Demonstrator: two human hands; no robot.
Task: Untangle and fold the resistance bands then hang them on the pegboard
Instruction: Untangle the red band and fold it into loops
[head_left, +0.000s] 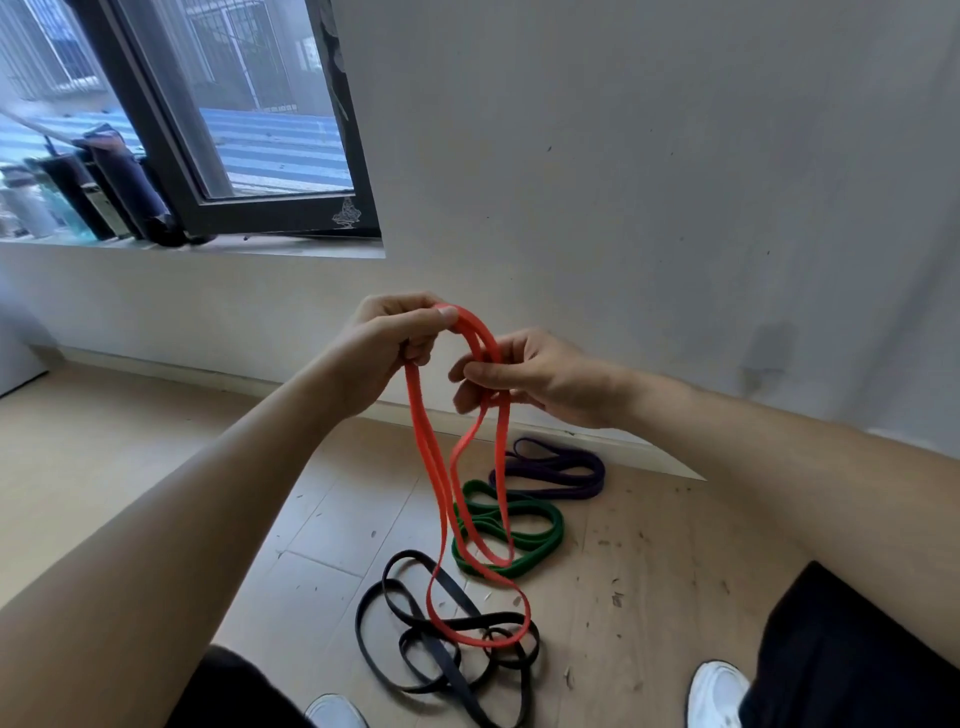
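Orange band (441, 499) is pinched by left hand (387, 338) and right hand (524, 379); low loop risks being snagged on black band (415, 644).

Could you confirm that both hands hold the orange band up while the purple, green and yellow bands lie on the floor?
Not quite: there is no yellow band. The head view shows the left hand and right hand holding the orange band up while the purple band, green band and black band lie on the floor.
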